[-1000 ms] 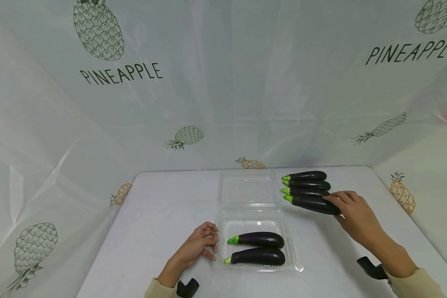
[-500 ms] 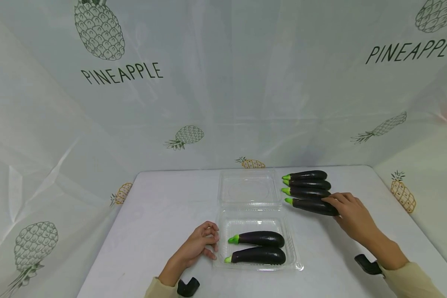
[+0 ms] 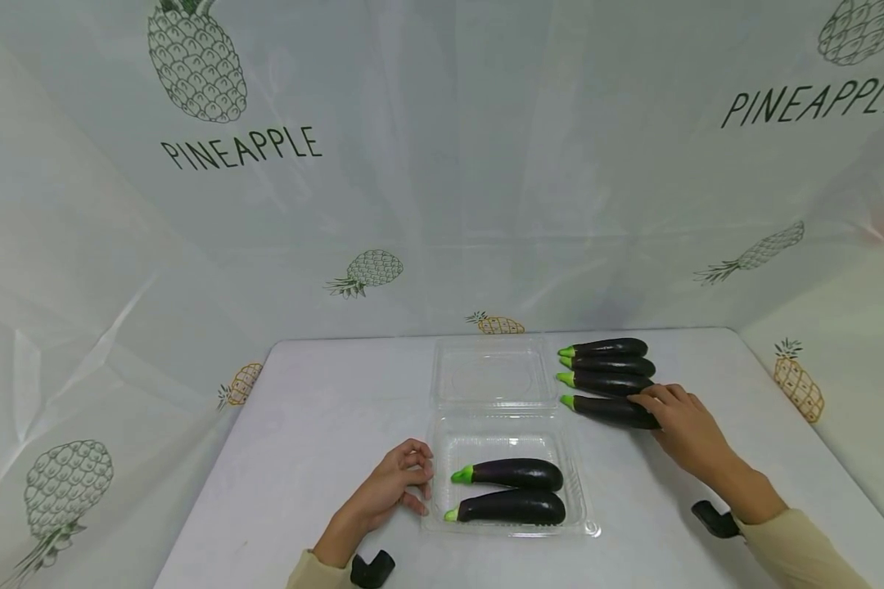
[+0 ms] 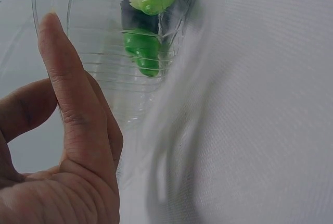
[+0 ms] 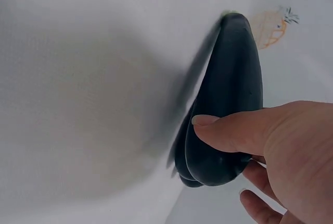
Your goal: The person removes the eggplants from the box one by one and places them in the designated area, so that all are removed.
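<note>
My right hand (image 3: 687, 429) grips the thick end of a dark purple eggplant (image 3: 610, 410), thumb (image 5: 234, 130) across its side in the right wrist view. The eggplant's green stem end points left, toward the clear plastic container. My left hand (image 3: 394, 484) touches the left rim of that container (image 3: 576, 491), one finger (image 4: 73, 88) lying fairly straight along the rim. Inside the container's base are two eggplants, one at the back (image 3: 519, 473) and one in front (image 3: 516, 506), stems to the left. Their green stems (image 4: 141, 52) show through the plastic in the left wrist view.
Several other eggplants (image 3: 607, 365) lie in a row just behind the one in my right hand. The container's lid (image 3: 493, 372) lies folded back, hinged to the base. A pineapple-print sheet (image 3: 427, 164) hangs around the white table (image 3: 324, 409).
My right hand has drawn the gripped eggplant slightly toward me and left, widening its gap from the row behind. The left hand and container have stayed in place.
</note>
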{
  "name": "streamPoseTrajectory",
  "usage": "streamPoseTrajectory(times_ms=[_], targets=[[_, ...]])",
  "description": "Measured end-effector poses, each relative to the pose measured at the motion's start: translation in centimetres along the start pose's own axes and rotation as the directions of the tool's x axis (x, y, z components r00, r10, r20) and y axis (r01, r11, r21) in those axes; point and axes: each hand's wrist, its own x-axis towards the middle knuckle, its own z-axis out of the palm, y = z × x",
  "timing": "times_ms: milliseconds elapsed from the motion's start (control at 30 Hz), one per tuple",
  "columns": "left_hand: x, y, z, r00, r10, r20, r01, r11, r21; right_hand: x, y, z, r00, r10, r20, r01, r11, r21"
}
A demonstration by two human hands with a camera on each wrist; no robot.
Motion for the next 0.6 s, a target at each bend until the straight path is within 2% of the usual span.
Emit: streamPoseTrajectory(times_ms=[200,367,600], targets=[[0.0,0.0,0.0,1.0,-0.002,0.007,0.002,1.0,0.007,0.0,0.4,0.7,0.999,-0.017,-0.032,0.017,1.0,-0.02],[0.1,-0.1,-0.1,1.0,-0.002,0.007,0.002,1.0,0.011,-0.1,0.6,0.9,1.0,-0.005,-0.016,0.005,1.0,-0.026],[0.3,-0.2,-0.2,1.0,-0.005,0.005,0.005,1.0,0.008,0.0,-0.5,0.3,1.0,0.006,-0.01,-0.007,1.0,-0.019]])
